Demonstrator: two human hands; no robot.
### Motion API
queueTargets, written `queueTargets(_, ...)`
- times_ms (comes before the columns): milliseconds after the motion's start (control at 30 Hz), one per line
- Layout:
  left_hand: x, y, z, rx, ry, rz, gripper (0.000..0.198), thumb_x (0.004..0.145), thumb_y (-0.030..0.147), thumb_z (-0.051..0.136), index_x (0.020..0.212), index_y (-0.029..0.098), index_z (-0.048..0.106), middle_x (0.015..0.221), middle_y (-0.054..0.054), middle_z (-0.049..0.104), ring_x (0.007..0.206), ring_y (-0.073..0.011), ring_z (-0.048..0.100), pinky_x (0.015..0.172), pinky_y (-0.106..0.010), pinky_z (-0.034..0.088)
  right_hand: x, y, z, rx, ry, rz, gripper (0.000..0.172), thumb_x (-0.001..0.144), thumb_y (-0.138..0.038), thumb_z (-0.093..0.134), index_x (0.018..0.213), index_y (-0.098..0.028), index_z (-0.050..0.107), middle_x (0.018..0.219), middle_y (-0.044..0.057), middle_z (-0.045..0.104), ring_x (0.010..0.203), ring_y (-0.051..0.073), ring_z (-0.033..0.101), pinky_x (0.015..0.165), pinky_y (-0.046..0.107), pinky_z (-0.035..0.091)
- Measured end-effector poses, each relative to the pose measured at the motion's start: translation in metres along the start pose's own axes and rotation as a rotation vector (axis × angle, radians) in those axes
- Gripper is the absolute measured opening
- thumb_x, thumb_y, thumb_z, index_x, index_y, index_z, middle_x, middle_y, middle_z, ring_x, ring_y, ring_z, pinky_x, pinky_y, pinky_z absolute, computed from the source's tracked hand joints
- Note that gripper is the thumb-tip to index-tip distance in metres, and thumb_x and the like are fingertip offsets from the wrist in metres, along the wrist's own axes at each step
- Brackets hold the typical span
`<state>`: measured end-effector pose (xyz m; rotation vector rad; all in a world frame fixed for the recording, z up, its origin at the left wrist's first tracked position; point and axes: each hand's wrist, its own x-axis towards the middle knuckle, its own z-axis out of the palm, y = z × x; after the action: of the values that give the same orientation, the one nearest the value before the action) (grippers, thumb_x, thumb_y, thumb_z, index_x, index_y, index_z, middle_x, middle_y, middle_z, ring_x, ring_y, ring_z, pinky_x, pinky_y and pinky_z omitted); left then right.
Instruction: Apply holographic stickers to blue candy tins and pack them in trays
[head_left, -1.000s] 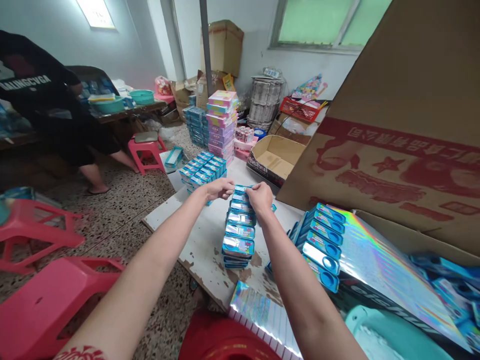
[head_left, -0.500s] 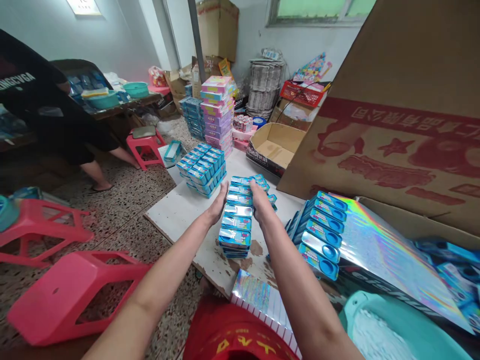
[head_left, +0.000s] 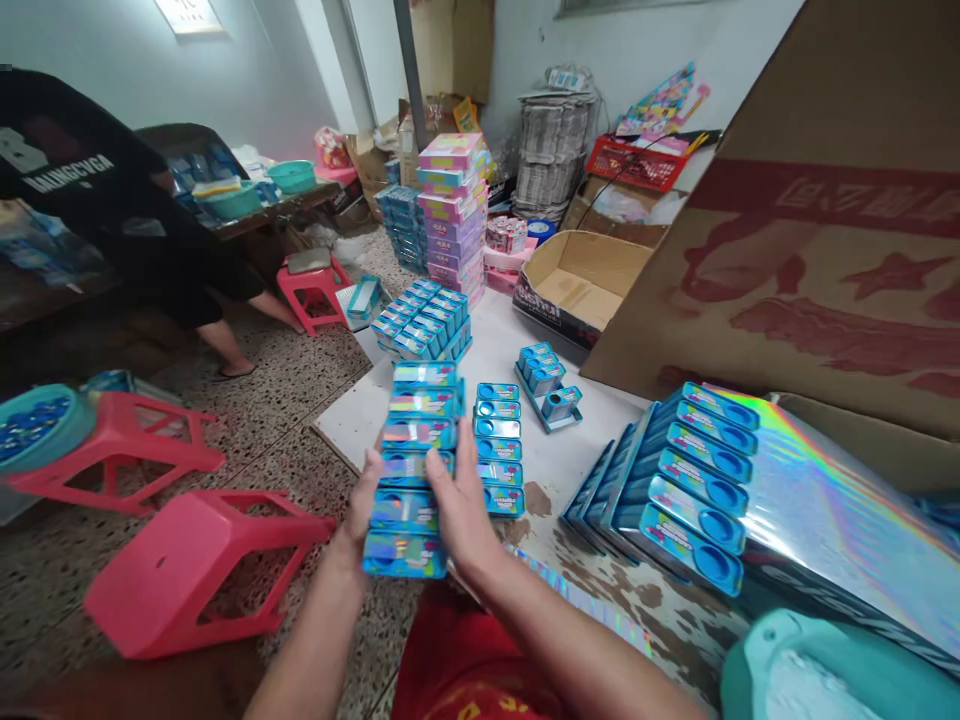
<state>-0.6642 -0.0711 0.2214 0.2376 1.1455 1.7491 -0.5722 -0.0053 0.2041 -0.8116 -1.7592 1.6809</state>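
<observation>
Between my two hands, above the table's front left edge, is a row of small blue printed packs [head_left: 409,512], lifted and slightly tilted. My left hand [head_left: 360,515] grips its left side, and my right hand [head_left: 463,500] grips the right side with the thumb on top. Just right of it, another row of blue packs [head_left: 499,450] rests on the white table [head_left: 352,420]. Behind that sits a blue tray with a few packs [head_left: 541,372]. A block of stacked blue packs [head_left: 424,318] stands at the table's far left.
At right, tilted rows of blue packs [head_left: 694,490] lean by a shiny holographic sheet [head_left: 832,510]. A teal basin [head_left: 757,650] with white contents stands at front right. Further back are pink and purple boxes [head_left: 454,215] and a cardboard tray [head_left: 585,280]. Red stools [head_left: 187,570] and a person [head_left: 97,200] are at left.
My hands have lifted a row of blue packs off the table and moved it left and toward me. A second row now shows where they were. The view has shifted slightly.
</observation>
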Motion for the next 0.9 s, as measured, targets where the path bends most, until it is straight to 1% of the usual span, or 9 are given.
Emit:
queueTargets(167, 0.025, -0.024, -0.079, 0.031, 0.262, -0.013, 0.068, 0.062, 0.059, 0.070, 0.115, 0.020, 0.054, 0.109, -0.007, 0.068, 0.106, -0.0271, 0.061, 0.089, -0.038, 0.051, 0.023, 0.067, 0.059, 0.064, -0.038, 0.251, 0.075, 0.083, -0.048, 0.052, 0.145, -0.015, 0.025, 0.153, 0.010, 0.020, 0.141, 0.025, 0.017, 0.115, 0.044, 0.017)
queueTargets(333, 0.076, -0.068, -0.115, 0.171, 0.353, -0.023, 0.070, 0.055, 0.049, 0.076, 0.113, 0.016, 0.054, 0.097, -0.006, 0.070, 0.095, -0.0272, 0.065, 0.083, -0.037, 0.052, 0.053, 0.115, 0.076, -0.029, -0.049, 0.390, 0.067, 0.084, -0.036, 0.050, 0.142, -0.010, 0.028, 0.148, 0.015, 0.031, 0.138, 0.026, 0.027, 0.112, 0.044, 0.021)
queueTargets(467, 0.080, -0.066, -0.126, 0.493, 0.438, 0.064, 0.058, 0.067, 0.045, 0.068, 0.116, 0.018, 0.053, 0.112, -0.008, 0.064, 0.108, -0.0257, 0.058, 0.092, -0.035, 0.046, 0.009, 0.096, 0.041, -0.198, -0.125, 0.125, 0.069, 0.085, -0.042, 0.050, 0.144, -0.013, 0.027, 0.148, 0.013, 0.033, 0.138, 0.024, 0.026, 0.112, 0.042, 0.024)
queueTargets(533, 0.061, -0.059, -0.129, 0.759, 0.594, 0.245, 0.048, 0.074, 0.043, 0.061, 0.115, 0.019, 0.054, 0.120, -0.009, 0.059, 0.117, -0.0243, 0.052, 0.100, -0.035, 0.040, -0.032, 0.086, 0.000, -0.261, -0.291, -0.062, 0.060, 0.084, -0.044, 0.053, 0.138, -0.021, 0.040, 0.138, 0.009, 0.047, 0.129, 0.023, 0.041, 0.106, 0.037, 0.034)
queueTargets(600, 0.031, -0.059, -0.125, 1.011, 0.663, 0.433, 0.036, 0.079, 0.042, 0.055, 0.106, 0.018, 0.057, 0.114, -0.009, 0.060, 0.113, -0.0239, 0.052, 0.100, -0.037, 0.038, -0.070, 0.085, -0.050, -0.331, -0.454, -0.072, 0.035, 0.088, -0.040, 0.048, 0.119, -0.027, 0.059, 0.114, 0.004, 0.066, 0.105, 0.019, 0.061, 0.090, 0.031, 0.047)
queueTargets(667, -0.002, -0.070, -0.109, 1.175, 0.488, 0.477, 0.024, 0.082, 0.040, 0.051, 0.090, 0.020, 0.060, 0.094, -0.006, 0.064, 0.096, -0.0222, 0.058, 0.091, -0.036, 0.044, -0.096, 0.095, -0.100, -0.543, -0.263, 0.068, 0.029, 0.091, -0.037, 0.043, 0.100, -0.024, 0.068, 0.095, 0.006, 0.071, 0.089, 0.020, 0.065, 0.083, 0.033, 0.048)
queueTargets(767, -0.033, -0.107, -0.066, 1.254, -0.065, 0.316, 0.020, 0.086, 0.035, 0.048, 0.080, 0.023, 0.062, 0.084, -0.004, 0.066, 0.084, -0.0189, 0.060, 0.082, -0.031, 0.047, -0.110, 0.121, -0.154, -0.965, 0.011, 0.348, 0.030, 0.081, -0.042, 0.057, 0.097, -0.018, 0.068, 0.099, 0.013, 0.069, 0.098, 0.030, 0.061, 0.084, 0.043, 0.046)
queueTargets(833, -0.034, -0.138, -0.033, 1.295, -0.353, 0.216, 0.021, 0.088, 0.031, 0.046, 0.092, 0.024, 0.064, 0.098, -0.005, 0.067, 0.097, -0.0196, 0.059, 0.089, -0.032, 0.044, -0.110, 0.136, -0.172, -1.046, -0.005, 0.527, 0.033, 0.073, -0.044, 0.065, 0.093, -0.018, 0.068, 0.096, 0.013, 0.070, 0.095, 0.033, 0.062, 0.079, 0.043, 0.046)
queueTargets(900, -0.022, -0.166, -0.004, 1.374, -0.509, 0.152, 0.029, 0.087, 0.027, 0.046, 0.112, 0.022, 0.061, 0.120, -0.008, 0.062, 0.113, -0.0221, 0.053, 0.100, -0.036, 0.038, -0.109, 0.143, -0.180, -0.970, -0.104, 0.599, 0.023, 0.073, -0.039, 0.064, 0.086, -0.019, 0.069, 0.085, 0.007, 0.071, 0.084, 0.028, 0.065, 0.072, 0.036, 0.047)
